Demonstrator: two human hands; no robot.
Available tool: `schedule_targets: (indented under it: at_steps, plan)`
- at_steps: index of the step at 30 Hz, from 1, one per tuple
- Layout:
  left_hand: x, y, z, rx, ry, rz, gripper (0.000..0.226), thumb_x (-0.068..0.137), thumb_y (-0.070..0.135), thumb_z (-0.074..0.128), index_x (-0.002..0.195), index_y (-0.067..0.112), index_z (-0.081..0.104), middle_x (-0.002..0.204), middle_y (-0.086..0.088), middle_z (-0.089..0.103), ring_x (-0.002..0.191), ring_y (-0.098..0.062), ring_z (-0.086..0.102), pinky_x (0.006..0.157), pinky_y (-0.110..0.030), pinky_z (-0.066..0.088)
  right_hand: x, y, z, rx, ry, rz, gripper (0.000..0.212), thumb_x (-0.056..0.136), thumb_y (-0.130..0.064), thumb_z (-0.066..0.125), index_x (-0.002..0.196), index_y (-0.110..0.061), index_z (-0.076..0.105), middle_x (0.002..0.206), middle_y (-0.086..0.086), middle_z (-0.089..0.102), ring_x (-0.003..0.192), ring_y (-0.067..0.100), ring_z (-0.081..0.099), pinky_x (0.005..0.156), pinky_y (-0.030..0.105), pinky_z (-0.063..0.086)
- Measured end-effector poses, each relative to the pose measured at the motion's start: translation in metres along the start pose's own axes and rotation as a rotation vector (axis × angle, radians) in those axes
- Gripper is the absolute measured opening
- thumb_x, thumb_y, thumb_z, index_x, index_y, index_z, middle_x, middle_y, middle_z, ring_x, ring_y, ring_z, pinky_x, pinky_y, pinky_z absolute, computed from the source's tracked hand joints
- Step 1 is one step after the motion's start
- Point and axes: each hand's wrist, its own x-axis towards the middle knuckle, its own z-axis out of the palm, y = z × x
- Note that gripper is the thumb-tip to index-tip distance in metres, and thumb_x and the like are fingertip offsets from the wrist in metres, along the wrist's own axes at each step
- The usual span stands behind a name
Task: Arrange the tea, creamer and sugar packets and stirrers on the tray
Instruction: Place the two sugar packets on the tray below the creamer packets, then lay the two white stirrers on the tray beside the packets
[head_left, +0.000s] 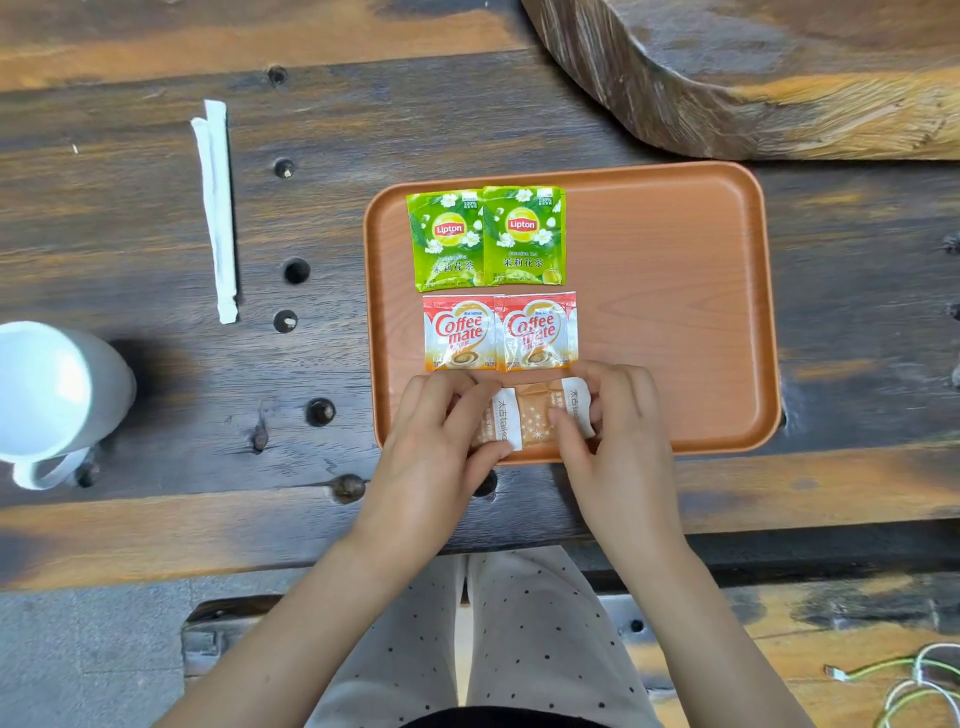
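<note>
1. Your left hand (441, 431) pinches the left sugar packet (501, 421) at the near-left part of the orange tray (675, 312).
2. Your right hand (618, 426) grips the right sugar packet (550, 410), thumb on top; the two packets touch, the left one overlapping slightly.
3. Two Coffee mate creamer packets (498, 332) lie side by side just beyond the sugar, edges overlapping.
4. Two green Lipton jasmine tea packets (485, 236) sit side by side at the tray's far left.
5. Two paper-wrapped stirrers (218, 208) lie together on the dark wooden table (130, 260), well left of the tray.
6. A white mug (57, 395) stands at the left edge, near the stirrers' near end.
</note>
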Motion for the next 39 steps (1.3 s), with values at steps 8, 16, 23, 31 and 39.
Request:
schedule_targets:
  at_steps: [8, 16, 23, 31, 39]
  plan:
    - [-0.004, -0.002, -0.024, -0.029, 0.096, -0.073, 0.034, 0.085, 0.027, 0.053, 0.114, 0.013, 0.062, 0.107, -0.006, 0.059, 0.103, -0.017, 0.046, 0.092, -0.015, 0.030, 0.005, -0.001, -0.026, -0.055, 0.038, 0.041, 0.028, 0.087, -0.011, 0.057, 0.114, -0.014, 0.056, 0.104, -0.006, 0.044, 0.089, 0.012, 0.050, 0.079, 0.029, 0.045]
    - [0.009, -0.013, -0.030, 0.141, 0.049, -0.027, 0.042, 0.086, 0.031, 0.043, 0.120, 0.011, 0.057, 0.122, -0.009, 0.058, 0.110, -0.022, 0.042, 0.095, -0.037, 0.044, 0.030, -0.014, -0.035, -0.154, 0.017, -0.071, 0.023, 0.087, -0.009, 0.056, 0.109, -0.010, 0.059, 0.107, 0.009, 0.056, 0.100, 0.025, 0.052, 0.084, 0.036, 0.045]
    - [0.004, -0.013, -0.024, 0.240, 0.024, -0.042, 0.045, 0.083, 0.038, 0.039, 0.116, 0.014, 0.057, 0.119, -0.004, 0.060, 0.107, -0.017, 0.038, 0.082, -0.036, 0.051, 0.044, -0.015, -0.014, -0.272, -0.085, -0.142, 0.025, 0.080, -0.007, 0.063, 0.105, -0.010, 0.064, 0.100, 0.010, 0.060, 0.098, 0.031, 0.055, 0.084, 0.040, 0.045]
    - [0.022, -0.029, -0.060, 0.015, 0.158, -0.194, 0.036, 0.084, 0.027, 0.046, 0.113, 0.011, 0.060, 0.118, -0.009, 0.059, 0.110, -0.027, 0.047, 0.095, -0.035, 0.039, 0.058, -0.045, -0.015, -0.196, -0.096, -0.141, 0.025, 0.082, -0.008, 0.061, 0.107, -0.009, 0.063, 0.104, 0.011, 0.060, 0.102, 0.029, 0.051, 0.088, 0.033, 0.036]
    - [0.064, -0.106, -0.140, -0.046, 0.197, -0.649, 0.038, 0.085, 0.014, 0.054, 0.121, 0.000, 0.055, 0.122, -0.024, 0.057, 0.118, -0.038, 0.047, 0.099, -0.039, 0.038, 0.142, -0.156, 0.045, -0.305, -0.388, -0.193, 0.023, 0.085, -0.018, 0.056, 0.105, -0.007, 0.061, 0.110, 0.017, 0.061, 0.106, 0.034, 0.056, 0.089, 0.037, 0.045]
